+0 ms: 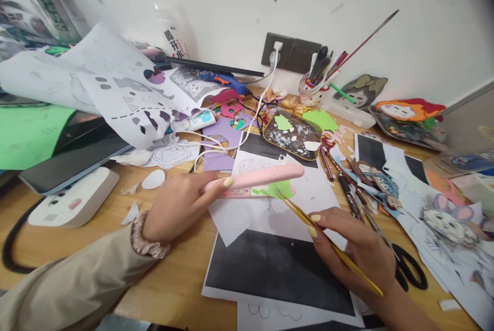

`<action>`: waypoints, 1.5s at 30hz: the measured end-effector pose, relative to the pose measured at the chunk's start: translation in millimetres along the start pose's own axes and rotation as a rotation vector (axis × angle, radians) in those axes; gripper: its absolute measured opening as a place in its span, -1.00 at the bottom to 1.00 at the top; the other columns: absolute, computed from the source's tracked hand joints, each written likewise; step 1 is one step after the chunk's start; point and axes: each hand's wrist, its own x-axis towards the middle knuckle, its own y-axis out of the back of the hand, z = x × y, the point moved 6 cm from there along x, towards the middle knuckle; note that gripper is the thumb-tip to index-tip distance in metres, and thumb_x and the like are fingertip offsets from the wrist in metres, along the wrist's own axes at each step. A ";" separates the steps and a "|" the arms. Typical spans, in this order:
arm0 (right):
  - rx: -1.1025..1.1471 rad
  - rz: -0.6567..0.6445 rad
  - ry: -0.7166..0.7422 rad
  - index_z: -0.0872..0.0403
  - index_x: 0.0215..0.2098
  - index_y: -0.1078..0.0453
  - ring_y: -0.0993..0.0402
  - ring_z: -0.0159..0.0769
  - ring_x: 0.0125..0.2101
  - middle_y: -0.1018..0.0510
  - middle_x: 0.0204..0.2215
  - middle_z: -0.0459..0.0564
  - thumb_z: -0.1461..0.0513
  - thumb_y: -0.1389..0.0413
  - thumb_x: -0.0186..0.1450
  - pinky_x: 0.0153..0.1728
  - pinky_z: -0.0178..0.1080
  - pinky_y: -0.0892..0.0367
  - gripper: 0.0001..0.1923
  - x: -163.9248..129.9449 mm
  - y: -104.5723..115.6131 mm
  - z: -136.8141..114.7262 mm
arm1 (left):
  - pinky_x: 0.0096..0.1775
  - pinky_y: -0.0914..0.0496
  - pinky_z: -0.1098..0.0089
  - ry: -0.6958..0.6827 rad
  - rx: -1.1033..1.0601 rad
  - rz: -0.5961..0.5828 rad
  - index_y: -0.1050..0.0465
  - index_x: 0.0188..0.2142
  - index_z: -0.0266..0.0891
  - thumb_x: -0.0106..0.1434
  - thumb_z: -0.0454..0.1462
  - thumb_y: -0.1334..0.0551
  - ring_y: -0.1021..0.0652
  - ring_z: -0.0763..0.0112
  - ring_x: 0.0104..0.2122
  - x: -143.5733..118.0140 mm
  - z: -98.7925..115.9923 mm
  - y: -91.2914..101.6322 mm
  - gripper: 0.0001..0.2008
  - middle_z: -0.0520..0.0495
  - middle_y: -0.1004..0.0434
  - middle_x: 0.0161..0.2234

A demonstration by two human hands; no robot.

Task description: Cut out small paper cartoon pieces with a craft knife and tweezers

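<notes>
My left hand [181, 202] is wrapped round a pink hair straightener [266, 176], thumb on top. Its two long arms are slightly apart at the far end. Between them, a light green paper piece [281, 189] shows at the lower edge. My right hand [355, 243] pinches yellow tweezers [332, 243], whose tips touch the green paper. Below the straightener lie white paper sheets [309, 199] and a sheet with a large black panel [278, 264].
Behind stands a dark tray [293, 138] with paper scraps. Black-handled scissors [411, 266] and paper cutouts [451, 218] lie at the right. At the left are a white box-shaped device [77, 197] and crumpled cut paper [127, 94]. A white cord [257, 115] runs from the wall socket [276, 50].
</notes>
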 end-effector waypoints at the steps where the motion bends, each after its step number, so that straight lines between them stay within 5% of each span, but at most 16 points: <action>1: -0.007 -0.012 0.002 0.04 -0.42 -0.17 -0.36 -0.43 -0.57 -0.36 -0.65 -0.15 0.34 0.07 0.14 -0.60 -0.41 -0.24 -0.92 0.2 -2.0 -1.2 | -0.55 -0.01 0.49 0.003 0.001 0.002 -0.36 -0.45 -0.19 0.19 -0.03 0.18 -0.28 0.52 -0.63 0.2 -0.4 -0.1 -0.56 0.06 -0.31 -0.65; 7: 0.081 -0.030 0.066 0.06 -0.31 -0.15 -0.31 -0.47 -0.57 -0.38 -0.57 -0.15 0.41 0.06 0.11 -0.55 -0.40 -0.24 -0.80 -1.2 -3.5 -5.5 | -0.54 -0.01 0.48 0.040 -0.004 0.044 -0.38 -0.48 -0.18 0.16 0.01 0.16 -0.28 0.50 -0.62 1.3 -2.4 2.0 -0.54 0.05 -0.32 -0.65; 18: -0.021 -0.019 -0.055 0.04 -0.32 -0.16 -0.33 -0.52 -0.59 -0.37 -0.59 -0.19 0.37 0.04 0.12 -0.56 -0.47 -0.24 -0.83 -2.1 0.7 -1.6 | -0.54 -0.07 0.49 -0.002 -0.018 0.179 -0.42 -0.49 -0.23 0.14 0.01 0.14 -0.32 0.51 -0.62 -3.8 -2.5 9.7 -0.51 0.03 -0.36 -0.65; 27: 0.206 0.215 -0.402 0.03 -0.24 -0.18 -0.39 -0.43 -0.49 -0.36 -0.42 -0.10 0.30 -0.02 0.09 -0.45 -0.34 -0.33 -0.76 -24.3 3.9 26.5 | -0.55 -0.08 0.50 0.006 0.026 0.112 -0.43 -0.42 -0.20 0.16 -0.01 0.14 -0.34 0.50 -0.60 0.2 -0.5 4.9 -0.53 0.02 -0.40 -0.62; 30: 0.136 0.232 -0.360 0.03 -0.26 -0.20 -0.38 -0.41 -0.46 -0.37 -0.43 -0.09 0.29 -0.03 0.09 -0.43 -0.33 -0.32 -0.78 -23.0 6.2 23.8 | -0.56 -0.07 0.50 0.011 0.039 0.107 -0.43 -0.45 -0.21 0.16 0.00 0.15 -0.32 0.50 -0.62 0.4 -0.3 4.9 -0.52 0.03 -0.37 -0.65; 35: -0.033 0.071 -0.208 0.03 -0.31 -0.21 -0.37 -0.45 -0.55 -0.40 -0.54 -0.14 0.29 0.02 0.13 -0.53 -0.40 -0.28 -0.87 -7.7 3.5 12.0 | -0.55 -0.08 0.49 -0.011 0.078 0.163 -0.44 -0.45 -0.22 0.16 -0.01 0.14 -0.33 0.50 -0.62 -1.4 -2.3 8.0 -0.52 0.01 -0.39 -0.64; 45: -0.099 0.052 -0.167 0.01 -0.30 -0.19 -0.36 -0.43 -0.56 -0.43 -0.52 -0.14 0.29 0.03 0.14 -0.51 -0.37 -0.26 -0.86 -4.8 5.6 6.6 | -0.55 -0.08 0.49 -0.024 0.036 0.223 -0.43 -0.49 -0.24 0.15 -0.01 0.10 -0.30 0.52 -0.63 -4.6 -5.3 11.3 -0.54 0.02 -0.34 -0.67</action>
